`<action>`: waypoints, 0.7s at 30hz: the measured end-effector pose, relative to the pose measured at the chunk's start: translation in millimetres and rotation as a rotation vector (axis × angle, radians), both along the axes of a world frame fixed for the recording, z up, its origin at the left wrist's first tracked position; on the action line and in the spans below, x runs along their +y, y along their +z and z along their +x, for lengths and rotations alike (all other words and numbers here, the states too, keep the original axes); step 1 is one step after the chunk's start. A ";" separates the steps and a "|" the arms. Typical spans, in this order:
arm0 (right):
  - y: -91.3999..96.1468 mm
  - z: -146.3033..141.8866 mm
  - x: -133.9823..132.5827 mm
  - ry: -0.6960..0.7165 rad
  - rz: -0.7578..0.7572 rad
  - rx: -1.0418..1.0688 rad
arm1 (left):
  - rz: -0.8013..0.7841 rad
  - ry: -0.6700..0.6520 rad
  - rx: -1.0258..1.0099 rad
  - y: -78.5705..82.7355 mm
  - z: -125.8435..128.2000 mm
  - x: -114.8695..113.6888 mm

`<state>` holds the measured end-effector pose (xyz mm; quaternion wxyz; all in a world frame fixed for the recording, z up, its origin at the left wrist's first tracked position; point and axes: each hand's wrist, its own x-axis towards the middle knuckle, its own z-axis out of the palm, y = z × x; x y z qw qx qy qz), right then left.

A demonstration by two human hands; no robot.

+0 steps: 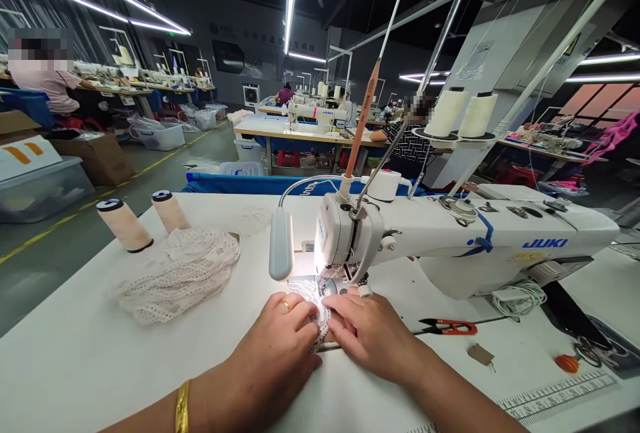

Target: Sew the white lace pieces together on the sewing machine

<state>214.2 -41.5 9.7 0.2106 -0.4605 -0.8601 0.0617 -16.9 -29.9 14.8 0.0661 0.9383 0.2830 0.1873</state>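
Holding a white lace piece [301, 288] down under the lit head of the sewing machine [425, 233], both hands are working well in from the left edge of the worktop [55, 360], short of its far edge. Main risk: fingertips are sitting just beside the needle area [327, 284], so a slip or careless push could be bringing one under it. Lace is looking thin and holey; uneven pull between hands could be skewing or puckering it, and a loose fold could be getting caught. Left hand [277, 346]: fingers are curling close together, thumb by the index, apparently pinching the lace. Right hand [373, 330]: fingers are reaching forward, slightly apart, tips touching the lace; can't tell if they're pinching or only pressing. Loose lace pile [185, 273] is lying toward the worktop's left edge, thread cones [123, 225] standing near its far-left corner. Snips [453, 327] are lying right of the right hand, apart; a swinging forearm could be knocking them.
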 end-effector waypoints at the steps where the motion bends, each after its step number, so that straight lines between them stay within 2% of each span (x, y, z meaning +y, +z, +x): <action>1: 3.2 0.9 -0.1 0.031 -0.045 -0.005 | 0.021 -0.019 -0.022 -3.4 0.5 0.8; 3: 4.9 2.3 1.1 0.080 -0.097 -0.016 | 0.058 -0.051 -0.086 -10.0 1.7 3.6; 6: -3.9 2.0 5.2 0.100 -0.049 0.044 | 0.029 -0.037 -0.165 -13.0 3.8 8.0; 11: -19.4 -5.1 10.5 -0.060 0.031 0.179 | -0.171 0.049 -0.242 -5.9 7.6 21.6; 16: -15.7 -14.1 13.1 -0.198 -0.002 0.305 | -0.335 0.091 -0.157 -2.7 10.4 41.4; 21: -11.2 -19.9 11.3 -0.234 -0.037 0.380 | -0.432 0.165 -0.176 1.2 11.4 45.8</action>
